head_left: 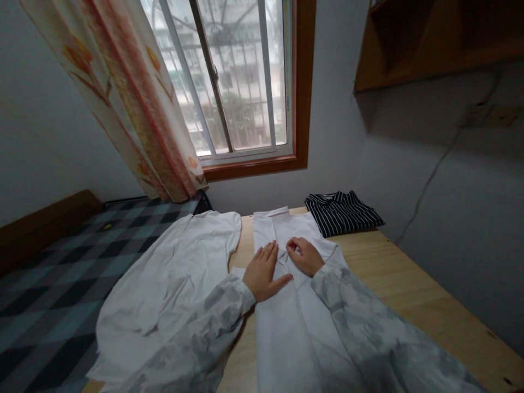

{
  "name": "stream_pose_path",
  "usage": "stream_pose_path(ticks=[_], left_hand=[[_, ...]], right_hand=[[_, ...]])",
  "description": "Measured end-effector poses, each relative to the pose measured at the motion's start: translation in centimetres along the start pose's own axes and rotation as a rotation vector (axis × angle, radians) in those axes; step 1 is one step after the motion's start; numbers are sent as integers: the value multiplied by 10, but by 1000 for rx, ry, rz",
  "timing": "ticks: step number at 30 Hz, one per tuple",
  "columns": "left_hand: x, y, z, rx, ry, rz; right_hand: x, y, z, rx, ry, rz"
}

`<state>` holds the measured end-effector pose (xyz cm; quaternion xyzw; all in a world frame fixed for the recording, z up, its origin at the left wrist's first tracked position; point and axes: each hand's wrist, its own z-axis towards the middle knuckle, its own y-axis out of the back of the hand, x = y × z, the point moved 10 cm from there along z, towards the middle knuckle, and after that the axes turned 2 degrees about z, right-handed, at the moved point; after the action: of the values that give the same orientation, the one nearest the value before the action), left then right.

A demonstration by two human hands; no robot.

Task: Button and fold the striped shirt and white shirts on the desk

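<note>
A white shirt (282,327) lies lengthwise on the wooden table, its sides folded in toward the middle and a seam running down its length. My left hand (263,274) rests flat on the shirt's upper left part, thumb spread away from the fingers. Just to its right, my right hand (305,256) is curled, its fingertips and thumb pinching the fabric near the middle fold. Small creases show in the cloth between the two hands. Both forearms wear grey-white patterned sleeves.
Another white garment (164,289) is spread at the left, overlapping a bed with a checked cover (45,305). A folded black striped shirt (344,213) sits at the table's far right corner. Bare wood of the table (409,295) shows at right. A window and curtain (135,109) stand behind.
</note>
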<state>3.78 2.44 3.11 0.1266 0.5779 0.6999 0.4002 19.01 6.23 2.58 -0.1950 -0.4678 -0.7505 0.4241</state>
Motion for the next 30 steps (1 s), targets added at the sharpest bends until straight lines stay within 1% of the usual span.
stream_pose_path(ticks=[3,5,8,10,13,17,19,21,22,24,26,28,30], left_hand=[[-9,-8,-16,58,-48,-10],[-9,-10,-19,73,-47,0],[-5,-14,-20,92,-39,24],[-1,-14,-19,106,-38,28],[10,-13,-16,136,-35,35],[30,-9,-8,188,-28,50],[37,-8,-5,224,-33,46],[40,-2,-4,224,-18,48],[42,4,-6,197,6,61],[47,23,-13,105,98,121],[54,44,-28,35,239,194],[60,58,-45,42,378,239],[60,65,-61,94,467,256]], right_hand=[[15,-5,-2,42,100,-68],[20,-9,-3,77,130,-113],[20,-12,-9,152,166,-153],[16,-10,-17,212,187,-178],[1,8,-33,265,181,-255],[-23,45,-54,268,129,-359],[-33,59,-61,270,100,-378],[-38,69,-64,265,81,-375],[-40,73,-62,259,74,-370],[-39,79,-51,234,67,-361],[-36,87,-29,186,79,-363],[-32,93,4,119,103,-384],[-36,93,43,80,88,-441]])
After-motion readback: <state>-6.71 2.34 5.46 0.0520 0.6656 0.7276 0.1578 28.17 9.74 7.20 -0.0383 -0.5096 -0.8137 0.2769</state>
